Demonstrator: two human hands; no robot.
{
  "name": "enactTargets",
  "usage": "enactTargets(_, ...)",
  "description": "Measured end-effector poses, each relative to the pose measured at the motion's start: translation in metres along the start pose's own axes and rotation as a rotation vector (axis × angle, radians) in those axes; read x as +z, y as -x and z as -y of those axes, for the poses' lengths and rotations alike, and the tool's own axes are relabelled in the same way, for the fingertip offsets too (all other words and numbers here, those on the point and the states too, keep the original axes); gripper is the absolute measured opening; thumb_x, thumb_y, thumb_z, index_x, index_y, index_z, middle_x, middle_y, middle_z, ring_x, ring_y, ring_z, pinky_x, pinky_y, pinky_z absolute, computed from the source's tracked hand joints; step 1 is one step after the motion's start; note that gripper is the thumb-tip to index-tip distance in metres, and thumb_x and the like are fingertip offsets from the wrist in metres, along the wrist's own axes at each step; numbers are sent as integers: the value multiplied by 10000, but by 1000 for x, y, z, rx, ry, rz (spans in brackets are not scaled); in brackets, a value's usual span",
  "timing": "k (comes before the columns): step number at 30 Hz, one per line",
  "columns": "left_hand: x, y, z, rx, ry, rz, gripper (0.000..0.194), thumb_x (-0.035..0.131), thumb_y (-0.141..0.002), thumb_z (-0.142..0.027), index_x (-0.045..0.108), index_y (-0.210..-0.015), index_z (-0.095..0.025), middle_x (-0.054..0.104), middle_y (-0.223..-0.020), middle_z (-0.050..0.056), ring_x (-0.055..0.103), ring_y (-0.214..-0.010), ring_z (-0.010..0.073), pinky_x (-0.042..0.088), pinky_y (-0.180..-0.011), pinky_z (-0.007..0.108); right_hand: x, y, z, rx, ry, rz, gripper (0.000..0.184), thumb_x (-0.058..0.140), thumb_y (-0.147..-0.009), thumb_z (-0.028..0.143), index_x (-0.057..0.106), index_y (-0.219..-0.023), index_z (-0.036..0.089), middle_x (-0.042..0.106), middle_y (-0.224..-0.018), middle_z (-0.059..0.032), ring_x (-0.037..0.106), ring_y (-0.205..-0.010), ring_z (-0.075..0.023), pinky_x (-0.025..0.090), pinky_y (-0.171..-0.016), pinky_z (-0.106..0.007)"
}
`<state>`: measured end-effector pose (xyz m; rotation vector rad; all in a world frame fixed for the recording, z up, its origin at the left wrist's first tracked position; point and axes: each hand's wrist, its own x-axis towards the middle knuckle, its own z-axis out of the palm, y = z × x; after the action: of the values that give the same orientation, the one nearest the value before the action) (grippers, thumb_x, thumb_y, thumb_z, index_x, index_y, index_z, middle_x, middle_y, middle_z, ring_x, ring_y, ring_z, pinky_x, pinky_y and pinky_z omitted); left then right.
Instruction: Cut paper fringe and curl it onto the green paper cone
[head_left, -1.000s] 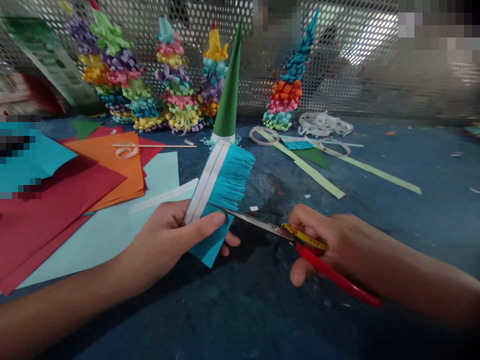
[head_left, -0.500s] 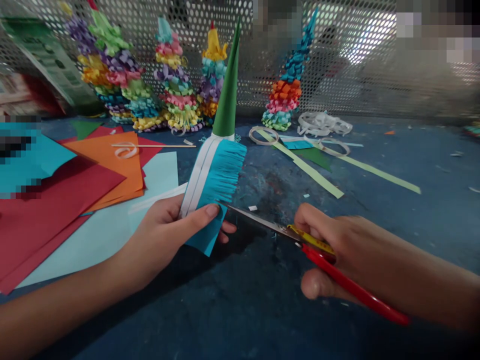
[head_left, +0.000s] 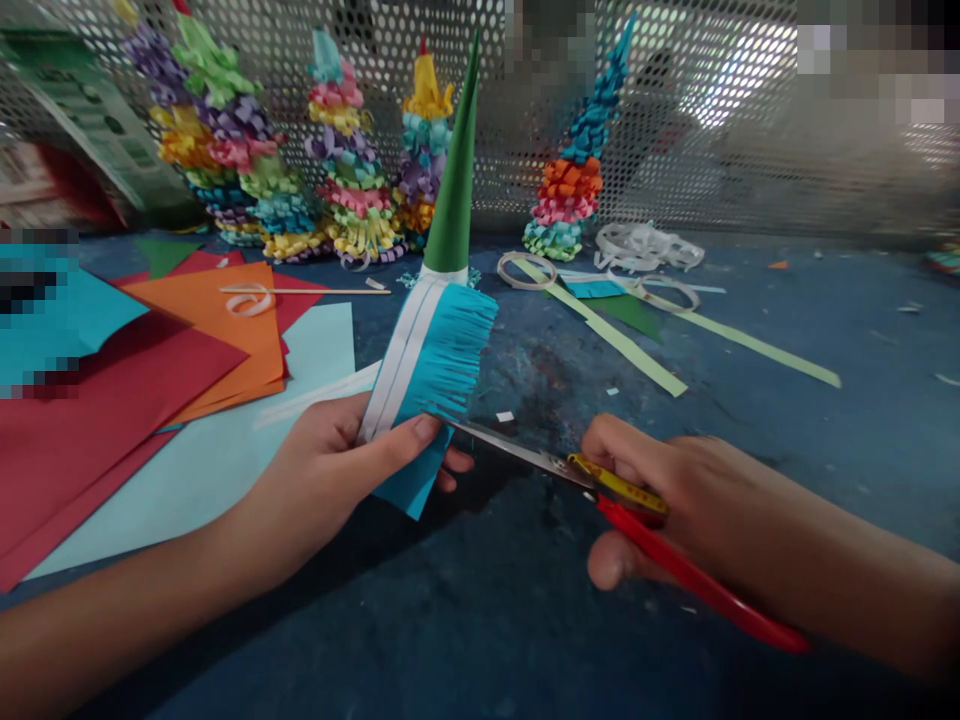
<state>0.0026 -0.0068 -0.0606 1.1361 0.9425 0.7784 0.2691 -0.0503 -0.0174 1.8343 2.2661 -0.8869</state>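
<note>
A blue paper strip [head_left: 442,350] has a fringe cut along its right edge and white tape bands [head_left: 403,350] down its left side. My left hand [head_left: 360,450] pinches it near its lower, uncut end, thumb in front and fingers behind. In my right hand [head_left: 660,500] is a pair of scissors [head_left: 622,490] with red and yellow handles. The blades look closed, and their tips touch the strip's right edge just beside my left thumb. Behind the strip's top end stands a green paper cone [head_left: 454,190], its base partly hidden.
Sheets of red [head_left: 112,430], orange [head_left: 225,340] and pale blue paper [head_left: 322,350] lie at left, with a thin stick [head_left: 330,291]. Pale green strips [head_left: 615,345] and curled white ribbon [head_left: 649,247] lie beyond my right hand. Several curly paper cones [head_left: 574,150] stand along the perforated metal panel [head_left: 705,130].
The scissors have moved slightly down and left along the strip, and the fringe reaches a little lower. My left hand has barely shifted and keeps its pinch.
</note>
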Motion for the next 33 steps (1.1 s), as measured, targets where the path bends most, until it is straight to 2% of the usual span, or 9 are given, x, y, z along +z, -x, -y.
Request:
enactTargets(7, 0, 2, -1, -26, -28, -13, 215, 775, -874, -393, 794, -853, -180, 823, -798, 15, 756, -684, 126, 610, -641, 154, 0, -2, -2, -32, -102, 50, 281, 643, -916, 345, 385, -824, 284, 804, -706, 97, 648, -475, -145, 393, -472, -255)
enactTargets(12, -1, 1, 0, -30, -35, 1, 230, 775, -870, -396, 789, -839, -168, 822, -791, 26, 755, -679, 132, 610, -639, 162, -3, 0, 0, -14, -88, 53, 269, 625, -898, 275, 372, -806, 286, 807, -707, 98, 638, -432, -138, 390, -450, -246)
enactTargets(15, -2, 1, 0, -42, -37, 18, 234, 770, -875, -391, 776, -839, -160, 822, -795, 35, 756, -678, 144, 616, -641, 184, -5, 2, 3, 60, 24, 44, 343, 710, -812, 296, 368, -800, 289, 778, -650, 63, 666, -469, -178, 375, -447, -252)
enactTargets(18, -2, 2, 0, -68, -24, 44, 227, 763, -882, -387, 769, -864, -161, 821, -793, 37, 763, -690, 154, 622, -646, 194, -5, 4, 5, 73, 98, 25, 447, 794, -734, 374, 361, -808, 293, 744, -612, 36, 667, -483, -214, 356, -443, -263)
enactTargets(20, -1, 2, 0, -78, -16, 68, 217, 765, -882, -380, 770, -880, -163, 823, -800, 39, 766, -696, 155, 623, -645, 193, -4, 5, 5, 61, 82, 28, 424, 784, -753, 388, 375, -809, 290, 736, -606, 38, 664, -478, -210, 354, -444, -260)
enactTargets(26, 0, 2, 0, -98, 12, 67, 222, 798, -848, -402, 779, -877, -182, 825, -806, 46, 762, -676, 156, 609, -608, 173, 0, 1, -1, -3, 11, 19, 221, 603, -936, 390, 435, -853, 274, 754, -628, 50, 608, -389, -151, 321, -402, -244)
enactTargets(30, -1, 1, 0, -111, -16, 43, 246, 798, -845, -430, 776, -837, -185, 820, -789, 48, 765, -681, 172, 620, -614, 190, 0, 0, -2, -9, 23, -7, 244, 640, -918, 414, 457, -849, 268, 756, -647, 38, 593, -382, -149, 316, -396, -248)
enactTargets(33, -1, 2, 0, -113, -8, 46, 233, 796, -847, -429, 775, -845, -197, 819, -778, 39, 766, -682, 173, 628, -630, 202, -3, 1, 1, 1, -13, 3, 257, 672, -890, 381, 448, -825, 274, 738, -612, 62, 611, -419, -156, 334, -423, -245)
